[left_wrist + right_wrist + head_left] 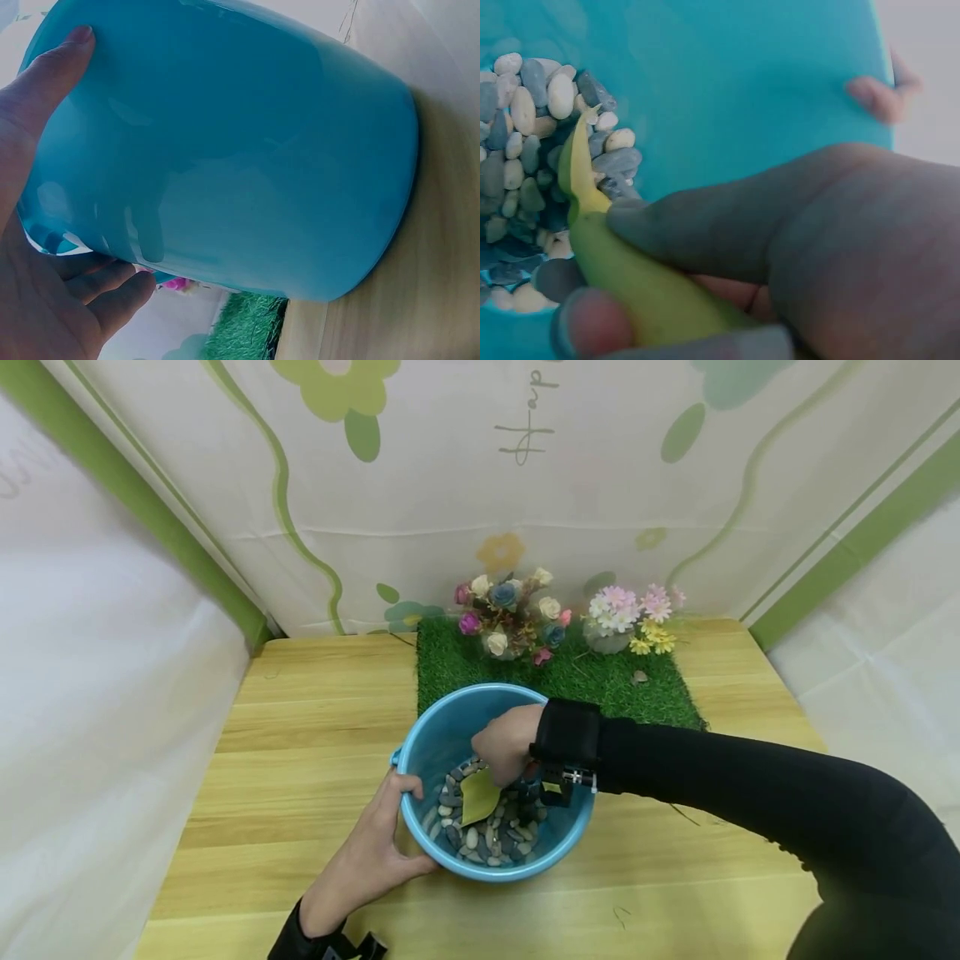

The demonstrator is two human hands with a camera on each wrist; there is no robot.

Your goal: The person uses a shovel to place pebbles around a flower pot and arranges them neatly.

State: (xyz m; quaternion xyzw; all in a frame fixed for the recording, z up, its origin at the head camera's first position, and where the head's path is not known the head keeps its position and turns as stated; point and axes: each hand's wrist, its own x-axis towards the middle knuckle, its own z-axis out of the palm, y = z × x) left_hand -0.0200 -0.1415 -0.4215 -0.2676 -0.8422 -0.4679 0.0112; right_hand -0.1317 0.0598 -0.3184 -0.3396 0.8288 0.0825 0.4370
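Observation:
A light-blue plastic bucket (442,735) stands on the wooden table with grey and white pebbles (474,842) on its bottom. My left hand (367,860) grips its left rim, fingertips hooked inside and the thumb against the outer wall. In the left wrist view, that thumb lies along the bucket (240,150). Reaching in over the right side, my right hand (512,743) holds a yellow-green trowel (480,797) by its handle. The right wrist view shows thumb and fingers around the trowel (637,277), its pointed blade at the pebbles.
Behind the bucket a mat of artificial grass (450,668) covers part of the table (300,760). Two bunches of flowers stand on it: a mixed bouquet (504,596) and a pink, white and yellow one (615,608). A patterned curtain (450,485) hangs at the back.

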